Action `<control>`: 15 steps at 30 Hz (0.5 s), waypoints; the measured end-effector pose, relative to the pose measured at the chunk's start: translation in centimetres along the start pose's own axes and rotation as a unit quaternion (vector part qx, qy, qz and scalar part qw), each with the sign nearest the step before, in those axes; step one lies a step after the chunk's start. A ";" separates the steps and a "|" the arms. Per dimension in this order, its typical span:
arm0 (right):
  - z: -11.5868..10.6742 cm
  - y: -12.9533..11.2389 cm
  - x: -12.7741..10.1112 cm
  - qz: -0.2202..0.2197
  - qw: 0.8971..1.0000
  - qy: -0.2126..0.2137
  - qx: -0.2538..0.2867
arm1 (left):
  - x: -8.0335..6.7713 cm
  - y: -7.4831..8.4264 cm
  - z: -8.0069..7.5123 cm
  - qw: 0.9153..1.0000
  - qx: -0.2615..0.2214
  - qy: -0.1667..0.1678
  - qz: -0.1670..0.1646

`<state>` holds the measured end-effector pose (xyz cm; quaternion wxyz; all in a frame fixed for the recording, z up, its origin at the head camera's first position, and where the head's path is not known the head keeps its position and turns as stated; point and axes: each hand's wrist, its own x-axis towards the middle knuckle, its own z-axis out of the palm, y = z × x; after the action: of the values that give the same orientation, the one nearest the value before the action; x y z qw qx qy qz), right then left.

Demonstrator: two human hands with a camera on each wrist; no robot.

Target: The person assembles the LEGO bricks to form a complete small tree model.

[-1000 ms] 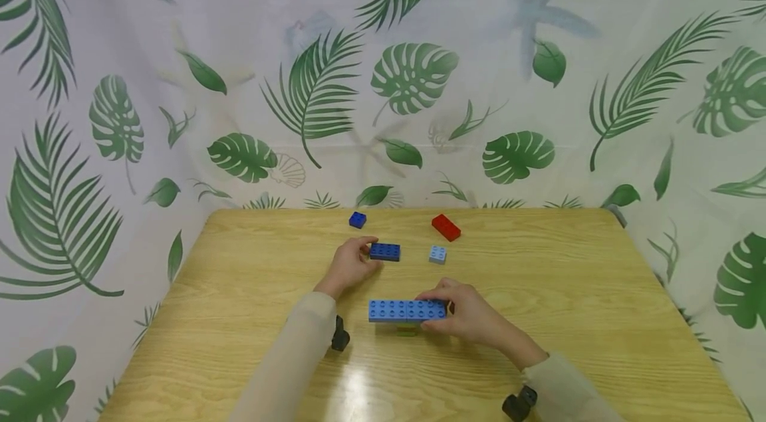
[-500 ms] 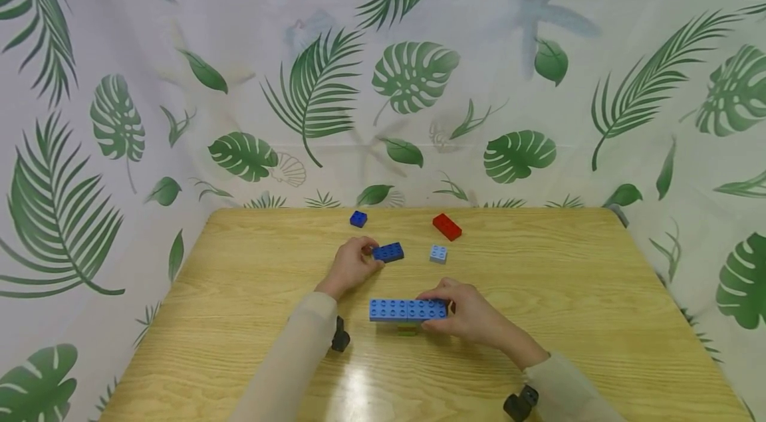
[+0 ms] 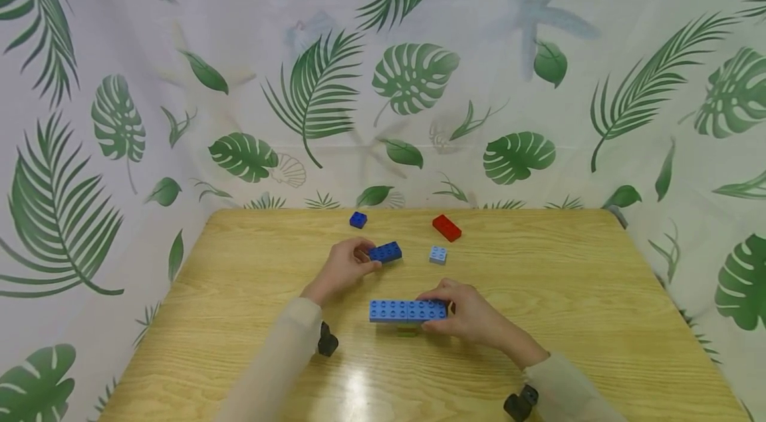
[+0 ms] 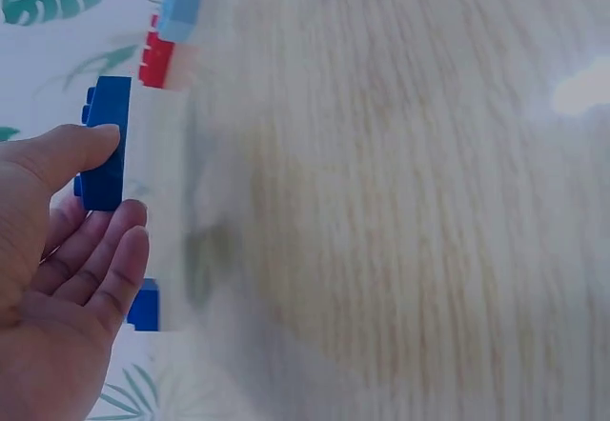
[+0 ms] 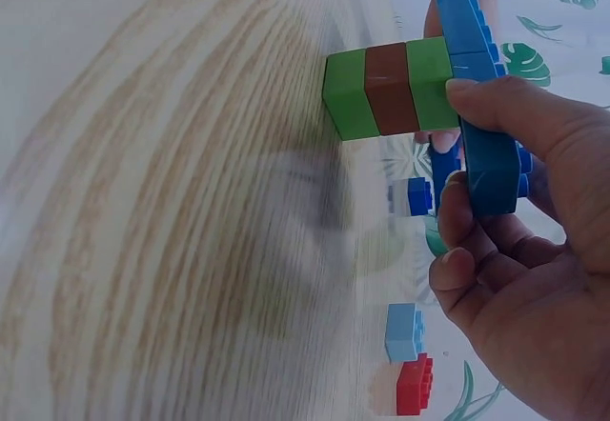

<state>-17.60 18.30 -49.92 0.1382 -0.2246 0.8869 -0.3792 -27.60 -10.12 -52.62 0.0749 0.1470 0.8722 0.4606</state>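
Observation:
My left hand pinches a dark blue brick by its left end, at the middle of the wooden table. In the left wrist view the thumb and fingers of that hand clamp the brick, which looks tipped up. My right hand grips the right end of a long blue brick. In the right wrist view this hand holds the long brick on top of a green, brown and green stack that stands on the table.
Farther back lie a small dark blue brick, a red brick and a light blue brick. A leaf-print curtain closes off the back and both sides of the table.
My left hand has closed on the dark blue brick and tipped it up from lying flat; the left forearm shifted left. The right hand and the long brick stayed put.

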 end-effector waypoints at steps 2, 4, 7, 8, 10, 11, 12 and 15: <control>-0.1 0.0 0.1 -0.001 1.000 -0.001 0.002 | -0.3 0.3 -0.3 1.000 -0.003 -0.001 0.013; -0.1 0.0 0.1 -0.003 1.000 -0.002 0.001 | -0.6 0.7 -0.6 1.000 -0.004 -0.002 0.027; -0.2 0.0 0.2 -0.004 1.000 -0.001 -0.002 | -1.2 1.3 -1.0 0.999 -0.014 -0.003 0.047; -0.2 0.0 0.2 -0.004 1.000 -0.001 -0.003 | -1.5 1.5 -1.2 0.999 -0.018 -0.003 0.051; -0.2 0.0 0.2 -0.002 1.000 -0.001 -0.005 | -1.9 1.7 -1.5 0.998 -0.021 -0.003 0.065; -0.2 0.0 0.2 -0.002 1.000 -0.002 -0.005 | -2.2 1.8 -1.6 0.997 -0.022 -0.005 0.070; -0.2 0.0 0.2 -0.001 1.000 -0.002 -0.004 | -2.4 2.0 -1.7 0.997 -0.021 -0.007 0.075; -0.1 -0.1 0.2 0.001 1.000 -0.003 -0.003 | -3.2 2.6 -2.1 0.996 -0.019 -0.015 0.087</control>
<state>-17.81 18.21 -49.77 0.1401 -0.2252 0.8880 -0.3756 -24.65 -11.44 -49.30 0.0500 0.2280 0.8458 0.4798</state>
